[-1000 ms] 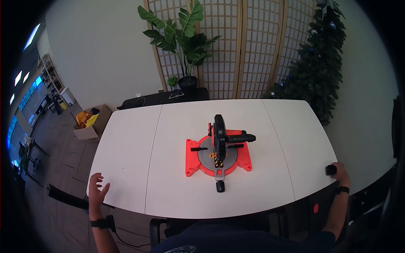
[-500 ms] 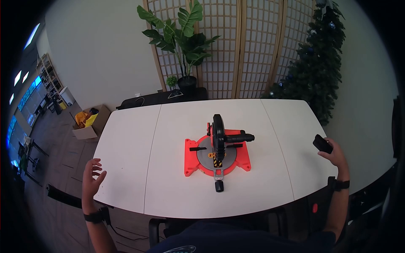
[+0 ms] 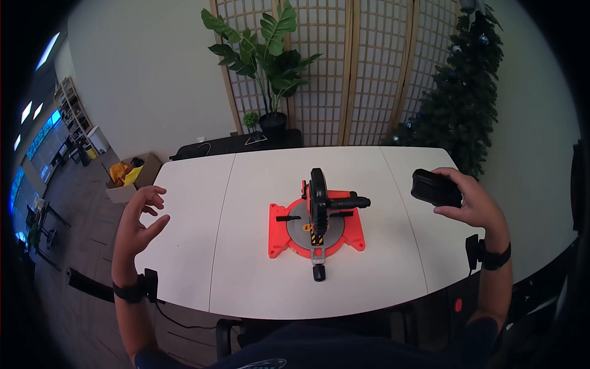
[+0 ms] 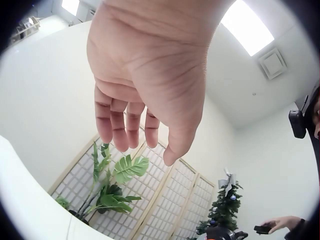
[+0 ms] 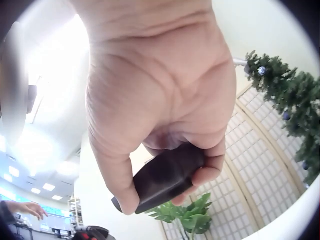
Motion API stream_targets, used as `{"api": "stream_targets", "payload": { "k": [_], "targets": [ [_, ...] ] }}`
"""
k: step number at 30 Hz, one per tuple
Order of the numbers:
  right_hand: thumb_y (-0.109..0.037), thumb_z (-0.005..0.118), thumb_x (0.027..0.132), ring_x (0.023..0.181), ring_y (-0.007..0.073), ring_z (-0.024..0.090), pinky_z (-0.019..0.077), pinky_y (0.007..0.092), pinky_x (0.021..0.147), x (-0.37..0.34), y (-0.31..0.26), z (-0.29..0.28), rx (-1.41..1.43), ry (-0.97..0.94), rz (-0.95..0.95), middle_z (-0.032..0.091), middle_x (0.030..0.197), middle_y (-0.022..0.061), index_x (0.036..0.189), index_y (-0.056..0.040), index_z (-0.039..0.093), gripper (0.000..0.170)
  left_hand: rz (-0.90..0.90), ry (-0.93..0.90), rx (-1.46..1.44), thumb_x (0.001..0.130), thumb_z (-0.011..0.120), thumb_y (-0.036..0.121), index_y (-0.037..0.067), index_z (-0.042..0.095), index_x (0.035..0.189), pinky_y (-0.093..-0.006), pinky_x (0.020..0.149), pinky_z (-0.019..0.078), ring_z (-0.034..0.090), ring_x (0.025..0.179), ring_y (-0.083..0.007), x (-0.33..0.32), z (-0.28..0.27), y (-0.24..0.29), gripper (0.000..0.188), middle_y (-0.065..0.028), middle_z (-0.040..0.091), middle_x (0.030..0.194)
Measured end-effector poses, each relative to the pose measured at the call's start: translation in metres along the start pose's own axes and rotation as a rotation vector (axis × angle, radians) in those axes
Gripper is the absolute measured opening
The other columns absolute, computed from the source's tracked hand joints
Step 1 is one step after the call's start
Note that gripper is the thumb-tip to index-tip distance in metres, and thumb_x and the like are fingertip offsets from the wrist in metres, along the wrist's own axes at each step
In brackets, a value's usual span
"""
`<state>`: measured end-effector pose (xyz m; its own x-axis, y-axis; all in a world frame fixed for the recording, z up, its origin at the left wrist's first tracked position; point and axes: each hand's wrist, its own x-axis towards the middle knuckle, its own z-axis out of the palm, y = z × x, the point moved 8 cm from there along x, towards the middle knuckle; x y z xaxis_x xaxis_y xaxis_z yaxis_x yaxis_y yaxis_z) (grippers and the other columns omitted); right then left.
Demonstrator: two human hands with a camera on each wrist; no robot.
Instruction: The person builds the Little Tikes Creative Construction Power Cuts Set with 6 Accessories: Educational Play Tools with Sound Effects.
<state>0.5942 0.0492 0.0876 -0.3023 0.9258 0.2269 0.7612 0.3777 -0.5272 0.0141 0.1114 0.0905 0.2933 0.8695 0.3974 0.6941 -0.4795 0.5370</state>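
Observation:
My right hand holds a black battery-shaped block above the right part of the table. In the right wrist view, thumb and fingers grip the dark block from its two sides. My left hand hangs in the air over the table's left edge. Its fingers are loosely bent, with nothing in them. Between the hands, a red and black miter saw stands on the table, its grey round base set in a red frame. The saw's black handle points right.
The white table has seams across it. Behind it stand a potted plant, a lattice screen and a decorated Christmas tree. A cardboard box sits on the floor at left. A chair armrest is near the front edge.
My right hand has lifted the black block from the table's right edge and carried it forward and left. My left hand has risen and moved forward. The miter saw stays put.

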Motion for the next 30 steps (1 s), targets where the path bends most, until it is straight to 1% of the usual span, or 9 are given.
{"api": "stream_targets", "payload": {
  "k": [2, 11, 15, 17, 22, 24, 26, 28, 30],
  "targets": [
    [-0.013, 0.086, 0.075, 0.109, 0.0256, 0.065, 0.0525, 0.0362, 0.097, 0.009, -0.020, -0.001, 0.000, 0.021, 0.006, 0.063, 0.122, 0.0159, 0.130, 0.0005, 0.052, 0.066, 0.022, 0.016, -0.016, 0.081, 0.077, 0.011, 0.009, 0.057, 0.107, -0.0276, 0.078, 0.0484, 0.059, 0.093, -0.0123, 0.008, 0.003, 0.018, 0.033, -0.0075, 0.060, 0.128],
    [-0.019, 0.089, 0.069, 0.098, 0.0250, 0.070, 0.0549, 0.0342, 0.091, 0.038, -0.110, -0.002, -0.035, 0.078, -0.323, 0.069, 0.108, 0.0147, 0.123, 0.0013, 0.061, 0.064, 0.192, -0.019, -0.072, 0.080, 0.077, 0.014, 0.007, 0.057, 0.104, -0.0247, 0.075, 0.0461, 0.058, 0.087, -0.0093, 0.039, 0.010, 0.078, 0.033, -0.0100, 0.057, 0.132],
    [-0.020, 0.089, 0.071, 0.098, 0.0239, 0.069, 0.0540, 0.0335, 0.090, 0.047, -0.124, 0.001, 0.017, 0.092, -0.306, 0.069, 0.109, 0.0146, 0.124, 0.0015, 0.058, 0.065, 0.295, 0.024, -0.135, 0.079, 0.078, 0.013, 0.006, 0.058, 0.104, -0.0245, 0.075, 0.0455, 0.057, 0.087, -0.0091, 0.050, 0.004, 0.113, 0.033, -0.0137, 0.057, 0.133],
    [-0.020, 0.089, 0.072, 0.099, 0.0231, 0.068, 0.0527, 0.0329, 0.090, 0.050, -0.129, 0.000, 0.147, 0.153, -0.372, 0.068, 0.108, 0.0148, 0.123, 0.0017, 0.055, 0.065, 0.334, 0.038, -0.162, 0.078, 0.078, 0.013, 0.006, 0.058, 0.106, -0.0248, 0.076, 0.0455, 0.057, 0.087, -0.0095, 0.056, 0.001, 0.126, 0.035, -0.0143, 0.057, 0.133],
    [-0.019, 0.089, 0.072, 0.102, 0.0223, 0.068, 0.0520, 0.0325, 0.091, 0.051, -0.152, 0.001, 0.185, 0.162, -0.421, 0.068, 0.108, 0.0145, 0.121, 0.0021, 0.052, 0.065, 0.427, 0.019, -0.259, 0.077, 0.078, 0.013, 0.006, 0.057, 0.113, -0.0264, 0.080, 0.0466, 0.058, 0.091, -0.0117, 0.062, 0.002, 0.153, 0.042, -0.0148, 0.056, 0.133],
    [-0.018, 0.089, 0.072, 0.102, 0.0218, 0.068, 0.0523, 0.0324, 0.091, 0.050, -0.164, -0.001, 0.211, 0.146, -0.432, 0.068, 0.108, 0.0142, 0.121, 0.0023, 0.052, 0.064, 0.446, -0.021, -0.267, 0.075, 0.080, 0.013, 0.005, 0.056, 0.117, -0.0280, 0.083, 0.0485, 0.062, 0.097, -0.0147, 0.065, 0.008, 0.166, 0.049, -0.0140, 0.057, 0.134],
    [-0.012, 0.090, 0.062, 0.109, 0.0185, 0.063, 0.0464, 0.0300, 0.098, 0.052, -0.168, 0.000, 0.268, 0.102, -0.335, 0.063, 0.112, 0.0077, 0.123, -0.0007, 0.053, 0.072, 0.463, -0.048, -0.290, 0.073, 0.082, 0.014, 0.005, 0.056, 0.120, -0.0288, 0.084, 0.0498, 0.063, 0.100, -0.0158, 0.067, 0.014, 0.179, 0.055, -0.0137, 0.057, 0.134],
    [-0.011, 0.091, 0.061, 0.109, 0.0183, 0.064, 0.0466, 0.0299, 0.098, 0.054, -0.177, -0.003, 0.275, 0.115, -0.391, 0.065, 0.113, 0.0080, 0.122, -0.0002, 0.054, 0.072, 0.480, -0.076, -0.314, 0.071, 0.085, 0.015, 0.005, 0.056, 0.123, -0.0297, 0.085, 0.0512, 0.064, 0.103, -0.0168, 0.068, 0.022, 0.193, 0.061, -0.0133, 0.058, 0.134],
    [-0.010, 0.091, 0.059, 0.109, 0.0181, 0.064, 0.0468, 0.0298, 0.098, 0.055, -0.186, -0.004, 0.283, 0.127, -0.450, 0.066, 0.113, 0.0084, 0.122, 0.0003, 0.056, 0.072, 0.470, -0.061, -0.325, 0.062, 0.092, 0.035, 0.001, 0.054, 0.131, -0.0314, 0.084, 0.0522, 0.066, 0.105, -0.0203, 0.069, 0.029, 0.204, 0.086, -0.0182, 0.059, 0.133]
  ]
}}
